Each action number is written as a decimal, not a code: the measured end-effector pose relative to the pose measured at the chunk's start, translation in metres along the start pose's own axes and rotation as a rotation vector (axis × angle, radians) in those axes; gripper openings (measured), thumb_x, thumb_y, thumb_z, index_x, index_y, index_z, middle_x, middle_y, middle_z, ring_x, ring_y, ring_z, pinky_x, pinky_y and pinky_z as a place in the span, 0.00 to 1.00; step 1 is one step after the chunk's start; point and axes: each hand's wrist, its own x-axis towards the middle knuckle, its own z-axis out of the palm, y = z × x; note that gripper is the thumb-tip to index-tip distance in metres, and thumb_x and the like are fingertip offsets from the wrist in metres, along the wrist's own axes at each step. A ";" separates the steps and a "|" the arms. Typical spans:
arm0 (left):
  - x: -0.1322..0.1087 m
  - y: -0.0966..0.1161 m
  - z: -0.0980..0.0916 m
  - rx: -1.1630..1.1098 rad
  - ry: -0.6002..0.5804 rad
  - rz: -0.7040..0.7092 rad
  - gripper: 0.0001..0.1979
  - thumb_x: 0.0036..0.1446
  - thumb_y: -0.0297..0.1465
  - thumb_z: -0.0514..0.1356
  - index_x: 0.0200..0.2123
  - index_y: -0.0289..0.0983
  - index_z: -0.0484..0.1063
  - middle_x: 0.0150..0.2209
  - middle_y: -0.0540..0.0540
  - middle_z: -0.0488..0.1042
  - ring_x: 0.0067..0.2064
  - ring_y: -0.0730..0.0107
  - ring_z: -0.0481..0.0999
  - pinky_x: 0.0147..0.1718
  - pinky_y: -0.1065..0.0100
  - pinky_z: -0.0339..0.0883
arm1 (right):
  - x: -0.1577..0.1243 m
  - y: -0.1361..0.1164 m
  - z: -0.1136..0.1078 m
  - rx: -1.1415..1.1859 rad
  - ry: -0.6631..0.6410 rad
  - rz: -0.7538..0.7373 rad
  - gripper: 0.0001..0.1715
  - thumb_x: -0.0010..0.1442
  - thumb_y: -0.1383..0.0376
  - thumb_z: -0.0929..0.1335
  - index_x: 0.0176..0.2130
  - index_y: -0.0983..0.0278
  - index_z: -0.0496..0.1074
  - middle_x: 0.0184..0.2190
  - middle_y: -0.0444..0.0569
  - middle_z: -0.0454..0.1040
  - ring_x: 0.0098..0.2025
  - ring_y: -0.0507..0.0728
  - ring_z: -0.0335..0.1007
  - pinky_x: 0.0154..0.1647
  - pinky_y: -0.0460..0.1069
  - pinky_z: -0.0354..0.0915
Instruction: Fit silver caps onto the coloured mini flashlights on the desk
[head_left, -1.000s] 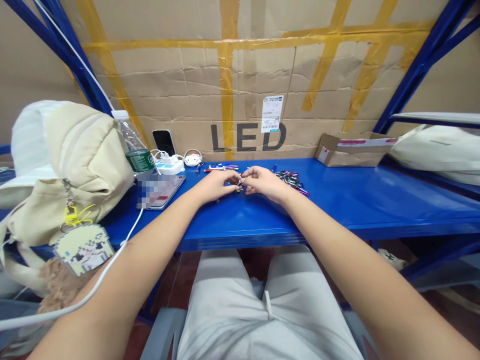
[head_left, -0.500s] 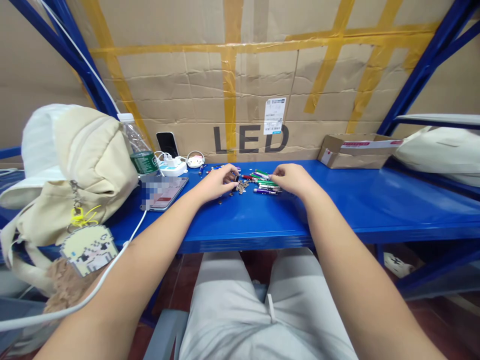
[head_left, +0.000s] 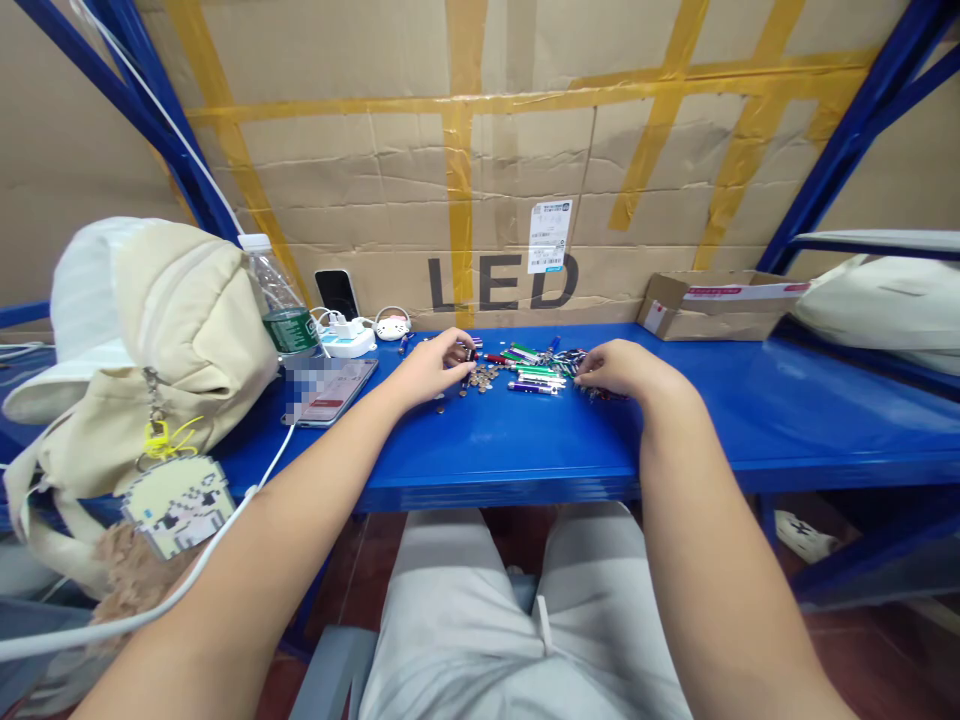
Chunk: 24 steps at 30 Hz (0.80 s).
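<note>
My left hand point(head_left: 442, 366) is curled around a dark small pen-like item point(head_left: 471, 354) at the left of the pile. Beside its fingertips lie small brownish round pieces point(head_left: 486, 376) on the blue table point(head_left: 480, 440). Several green, white and red pens point(head_left: 536, 371) lie between the hands, with a purple pen point(head_left: 532, 387) nearest the front edge. My right hand point(head_left: 611, 366) has its fingers bent down onto a heap of dark, shiny small items point(head_left: 574, 362) to the right of the pens. What its fingertips hold, if anything, is too small to tell.
A phone point(head_left: 334, 392), a bottle point(head_left: 289, 320), a power strip point(head_left: 349, 342) and a cream bag point(head_left: 195, 320) stand at the left. An open cardboard box point(head_left: 724, 312) is at the back right. A white cable point(head_left: 225, 530) crosses over my left forearm.
My right hand has moved right, away from the pens and over to the dark heap, uncovering part of it. My left hand has stayed nearly in place.
</note>
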 end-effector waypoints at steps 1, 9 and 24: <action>0.000 0.000 0.000 -0.005 0.001 -0.005 0.13 0.55 0.32 0.59 0.45 0.38 0.65 0.37 0.46 0.73 0.38 0.68 0.75 0.40 0.63 0.71 | 0.001 -0.002 0.001 -0.032 -0.001 0.009 0.05 0.47 0.65 0.71 0.28 0.62 0.78 0.29 0.47 0.78 0.29 0.53 0.71 0.28 0.45 0.60; 0.000 0.000 0.007 -0.191 -0.096 -0.017 0.14 0.54 0.33 0.60 0.44 0.37 0.64 0.37 0.46 0.74 0.39 0.66 0.76 0.40 0.63 0.71 | 0.006 -0.012 0.005 0.054 0.144 -0.027 0.07 0.52 0.64 0.68 0.28 0.65 0.76 0.26 0.51 0.77 0.30 0.55 0.71 0.31 0.47 0.60; -0.002 0.015 0.008 -0.269 -0.133 -0.056 0.17 0.54 0.37 0.60 0.44 0.34 0.73 0.39 0.43 0.78 0.38 0.65 0.76 0.34 0.67 0.70 | -0.008 -0.076 0.044 0.687 0.112 -0.497 0.09 0.60 0.60 0.62 0.35 0.64 0.65 0.29 0.44 0.69 0.30 0.51 0.63 0.33 0.47 0.59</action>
